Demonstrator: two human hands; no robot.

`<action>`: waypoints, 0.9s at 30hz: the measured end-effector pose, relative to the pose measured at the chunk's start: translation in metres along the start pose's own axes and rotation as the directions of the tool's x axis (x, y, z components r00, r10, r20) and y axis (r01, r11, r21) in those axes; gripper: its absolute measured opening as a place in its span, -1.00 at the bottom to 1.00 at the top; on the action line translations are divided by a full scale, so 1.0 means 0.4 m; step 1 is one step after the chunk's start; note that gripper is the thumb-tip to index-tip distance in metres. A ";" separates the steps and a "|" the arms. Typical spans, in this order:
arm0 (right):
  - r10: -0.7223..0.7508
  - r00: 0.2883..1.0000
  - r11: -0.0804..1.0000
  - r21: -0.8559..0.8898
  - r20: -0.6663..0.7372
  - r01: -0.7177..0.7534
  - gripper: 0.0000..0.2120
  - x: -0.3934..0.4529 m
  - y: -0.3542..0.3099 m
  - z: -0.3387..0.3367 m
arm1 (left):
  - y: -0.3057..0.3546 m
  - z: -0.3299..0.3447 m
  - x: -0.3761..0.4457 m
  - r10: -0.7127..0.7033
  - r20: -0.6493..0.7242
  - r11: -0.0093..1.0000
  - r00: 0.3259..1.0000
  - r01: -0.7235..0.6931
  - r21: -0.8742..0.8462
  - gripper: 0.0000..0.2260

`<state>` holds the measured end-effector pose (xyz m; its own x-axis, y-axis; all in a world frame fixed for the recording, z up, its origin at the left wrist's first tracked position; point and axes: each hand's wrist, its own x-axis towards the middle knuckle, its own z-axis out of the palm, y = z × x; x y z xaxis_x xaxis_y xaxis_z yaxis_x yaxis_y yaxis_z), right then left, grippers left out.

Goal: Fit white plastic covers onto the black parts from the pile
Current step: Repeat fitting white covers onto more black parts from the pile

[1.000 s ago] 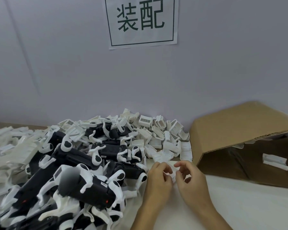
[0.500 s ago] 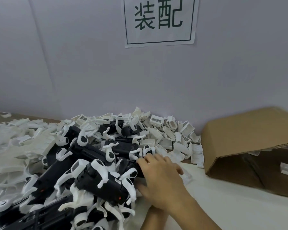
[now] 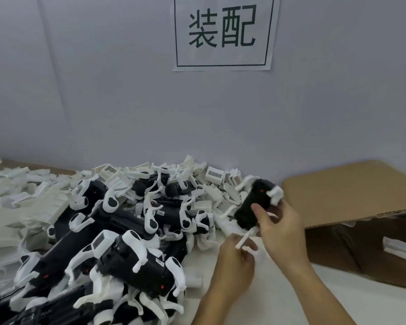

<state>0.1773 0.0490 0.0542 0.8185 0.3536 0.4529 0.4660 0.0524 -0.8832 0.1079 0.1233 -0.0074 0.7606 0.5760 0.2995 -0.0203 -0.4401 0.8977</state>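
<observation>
Right hand [image 3: 280, 227] grips a black part [image 3: 253, 206] lifted right of the pile [image 3: 108, 231], long axis tilted far-right to near-left, its near end just above the left hand [image 3: 236, 256], which pinches what looks like a white cover [image 3: 243, 240].

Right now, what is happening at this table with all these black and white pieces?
A person is fitting white covers onto black parts. The right hand grips one black part lifted off the pile, held above the table. The left hand holds a white piece just below that part; whether it is a loose cover or belongs to the part is blurred. A cardboard box lies on its side at the right, and a paper sign hangs on the wall.
</observation>
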 end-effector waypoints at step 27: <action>-0.408 0.893 0.873 -0.206 0.189 0.443 -0.40 -0.090 0.165 -0.065 | 0.049 -0.033 0.012 -0.336 0.112 0.703 0.935 0.328 -0.631 -0.66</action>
<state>0.1874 0.0155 -0.0173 0.4770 0.4710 0.7420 0.8382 0.0100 -0.5452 0.1024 0.1265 0.0160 0.7911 0.6089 -0.0576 -0.1744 0.3147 0.9330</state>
